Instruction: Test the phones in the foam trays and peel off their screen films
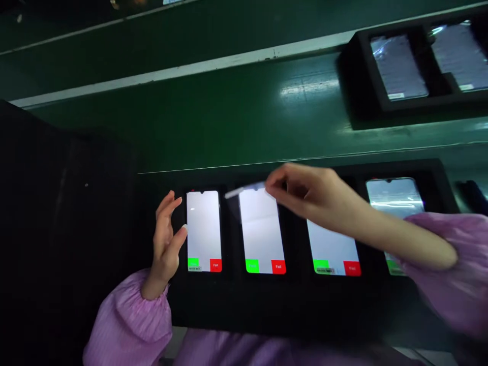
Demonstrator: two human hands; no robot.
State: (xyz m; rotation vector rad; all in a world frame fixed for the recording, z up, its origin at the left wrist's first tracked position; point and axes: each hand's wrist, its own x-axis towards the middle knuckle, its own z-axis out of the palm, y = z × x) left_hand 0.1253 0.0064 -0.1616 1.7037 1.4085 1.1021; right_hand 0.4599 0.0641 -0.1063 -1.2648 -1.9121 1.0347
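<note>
Several phones with lit white screens lie in a row in a black tray (pixel 267 300). Each visible lower edge carries a green and a red box. My left hand (pixel 165 246) is beside the leftmost phone (pixel 204 229), fingers apart and thumb near its left edge. Above the top of the second phone (pixel 263 239), my right hand (pixel 305 188) pinches a thin, see-through film (pixel 244 191) with a whitish edge, slightly blurred. My right forearm hides parts of the third phone (pixel 335 249) and the fourth phone (pixel 396 192).
Beyond the tray runs a green work surface (pixel 229 117) with a pale strip (pixel 183 70) across it. At the upper right, another black tray (pixel 362 91) holds phones with dim screens. A dark panel (pixel 64 229) stands on the left.
</note>
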